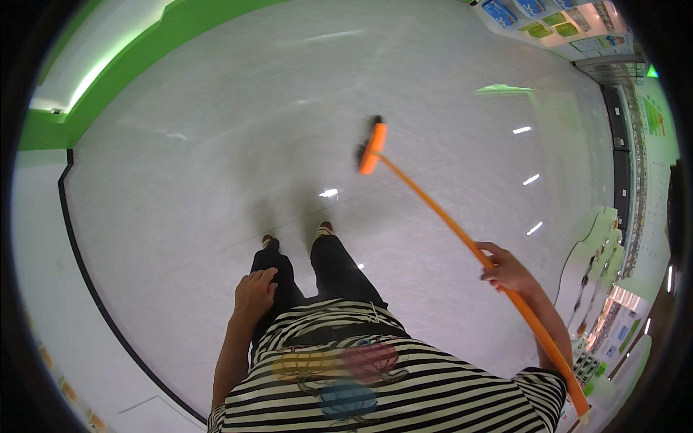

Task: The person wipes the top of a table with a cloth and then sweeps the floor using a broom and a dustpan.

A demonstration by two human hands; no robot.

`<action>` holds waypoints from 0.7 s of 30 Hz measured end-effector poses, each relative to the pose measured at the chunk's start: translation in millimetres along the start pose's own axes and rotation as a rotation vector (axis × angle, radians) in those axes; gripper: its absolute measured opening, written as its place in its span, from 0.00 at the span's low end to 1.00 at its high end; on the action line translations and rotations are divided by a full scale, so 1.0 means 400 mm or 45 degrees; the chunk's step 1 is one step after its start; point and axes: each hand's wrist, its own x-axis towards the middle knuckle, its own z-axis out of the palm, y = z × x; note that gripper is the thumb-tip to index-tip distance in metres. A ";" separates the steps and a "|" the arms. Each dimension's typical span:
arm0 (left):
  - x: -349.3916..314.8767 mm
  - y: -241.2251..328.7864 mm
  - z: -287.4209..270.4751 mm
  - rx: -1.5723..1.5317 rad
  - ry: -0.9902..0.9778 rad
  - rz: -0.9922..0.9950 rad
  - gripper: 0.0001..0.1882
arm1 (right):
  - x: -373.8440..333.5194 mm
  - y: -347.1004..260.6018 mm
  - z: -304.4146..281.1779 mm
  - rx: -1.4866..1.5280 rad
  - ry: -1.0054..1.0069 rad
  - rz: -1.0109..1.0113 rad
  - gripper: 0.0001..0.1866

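Observation:
My right hand [507, 268] is wrapped round the long orange handle of a broom [444, 215]. The handle slants from the lower right up to the broom's orange head [373, 149], whose dark bristles face left. That head is out over the pale floor, ahead of my feet and slightly to the right. My left hand [256, 292] hangs loosely by my left thigh with nothing in it, its fingers loosely extended.
Pale, glossy floor [216, 166] spreads around my feet, with light reflections on it. A white wall with a black baseboard [92, 270] runs along the left, below a green edge [108, 97]. Stocked shelves [556, 25] and display units [595, 267] line the right.

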 end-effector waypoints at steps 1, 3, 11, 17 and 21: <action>0.002 0.008 -0.001 -0.011 0.002 0.007 0.14 | 0.018 -0.024 0.028 0.049 -0.074 0.000 0.35; 0.004 0.011 -0.018 -0.035 0.019 -0.031 0.14 | 0.092 -0.088 0.105 0.072 -0.269 -0.127 0.35; 0.023 -0.073 -0.123 -0.015 -0.024 -0.201 0.15 | 0.474 -0.522 0.609 0.131 -0.914 -0.517 0.32; 0.094 -0.176 -0.251 -0.030 0.017 -0.296 0.15 | 0.666 -0.686 0.706 0.009 -0.943 -0.675 0.30; 0.150 -0.272 -0.283 -0.073 0.049 -0.307 0.14 | 0.507 -0.626 0.408 -0.088 -0.639 -0.365 0.32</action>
